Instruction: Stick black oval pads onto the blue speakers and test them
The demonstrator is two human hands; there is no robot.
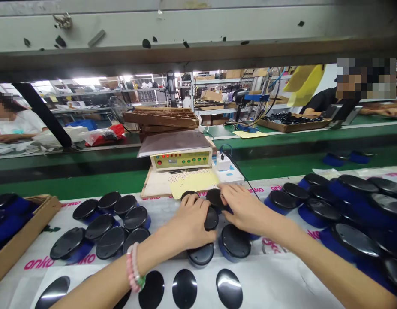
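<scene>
Head view: 2 bare hands over a white bench sheet w/ pink "anko" print (39, 262), arms coming in from the bottom.
L hand (190, 221): fingers (189, 201) lie on top of a black puck (189, 194) at the back.
R hand (246, 210): fingers (224, 193) lie on a 2nd black puck (214, 198), also at the back.
Hands: close, just apart, both bent down. Can't tell if they clamp or only rest.
Middle puck (211, 218): btwn the hands, just in front of the 2nd puck. Looks like a tall oval from here, long way runs up-down in view.
Nearest hand: L. Its thumb side is right by the middle puck, maybe touching. R fingers are up and to the right of it.
Under the hands: 2 more black pucks w/ blue bases, 1 (201, 254) and 1 (235, 241), just in front.
L side: a group of pucks (110, 242) beside a cardboard tray (25, 231).
R side: a big pile of pucks (354, 240).
Front: flat black ovals (184, 288) on white paper.
L wrist: pink bead bracelet (133, 266).
Back: yellow sheet (193, 184), test box w/ red + green buttons (181, 160), green belt (73, 182).
</scene>
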